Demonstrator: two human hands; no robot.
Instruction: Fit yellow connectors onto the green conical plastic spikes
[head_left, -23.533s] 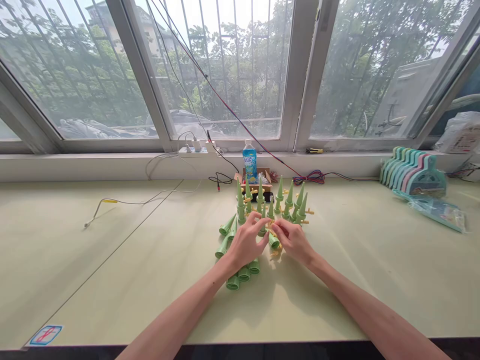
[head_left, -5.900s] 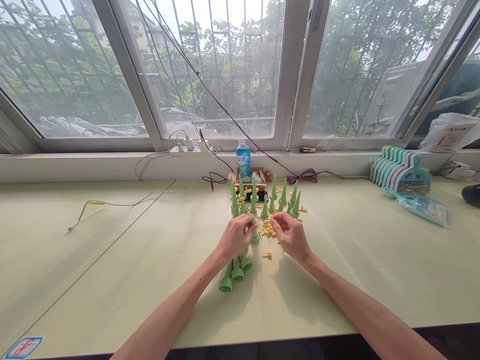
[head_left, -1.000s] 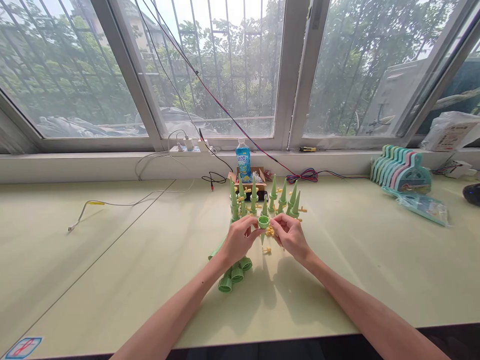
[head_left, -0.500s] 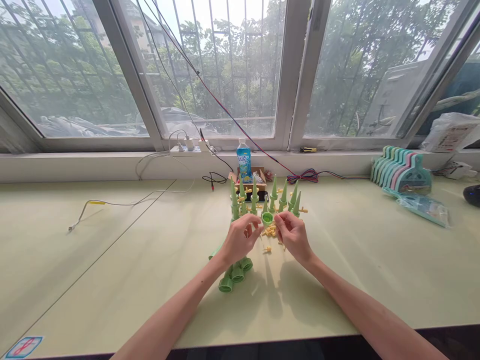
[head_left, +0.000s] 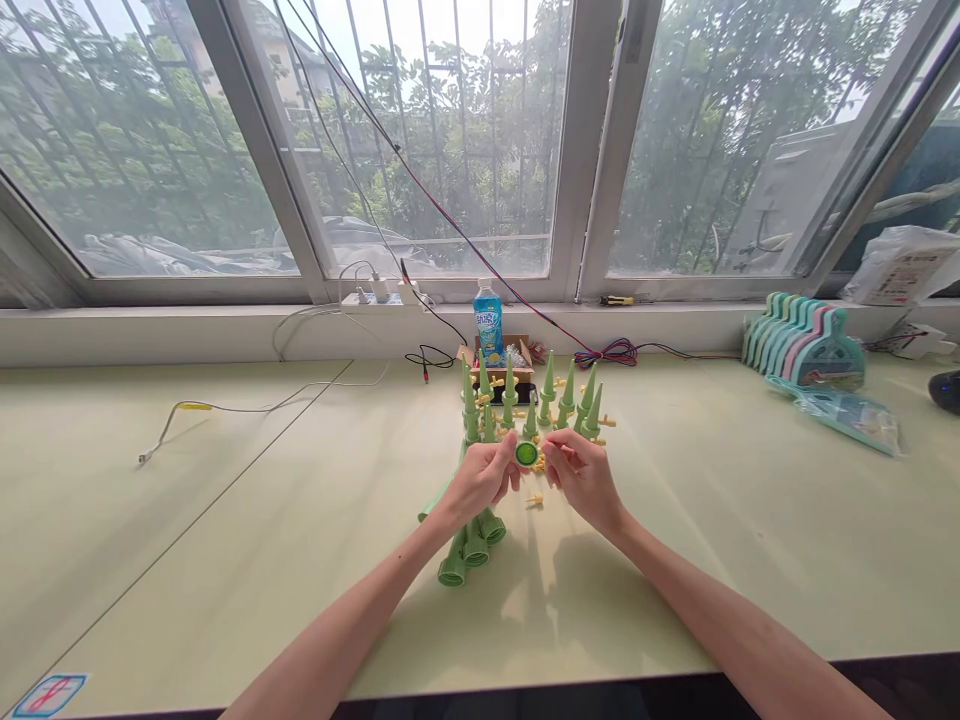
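Observation:
Between my hands is a green plastic watering spike (head_left: 527, 454), its round open end facing me. My left hand (head_left: 484, 476) grips it at the left rim between thumb and fingers. On the other side my right hand (head_left: 585, 474) is pinched close against the rim; whatever its fingertips hold is hidden. Just beyond, several green cone spikes (head_left: 593, 412) stand point up, with small yellow valves in their sides. A loose yellow valve (head_left: 535, 500) lies below the hands, and more are partly covered by my right fingers. Several green spikes (head_left: 475, 552) lie under my left wrist, open ends toward me.
Behind the cones stand a blue bottle (head_left: 488, 322) and a small cardboard box (head_left: 517, 350). A coiled cable (head_left: 607, 352) rests near the sill. Pastel plastic pieces (head_left: 806, 340) are lined up at the right. A white cable (head_left: 247, 408) crosses the table (head_left: 225, 580) at left.
My left hand has closed on the spike's rim, where its fingers were apart before. The spike has moved slightly down and left, its opening turned more toward me. My right hand has followed it leftward.

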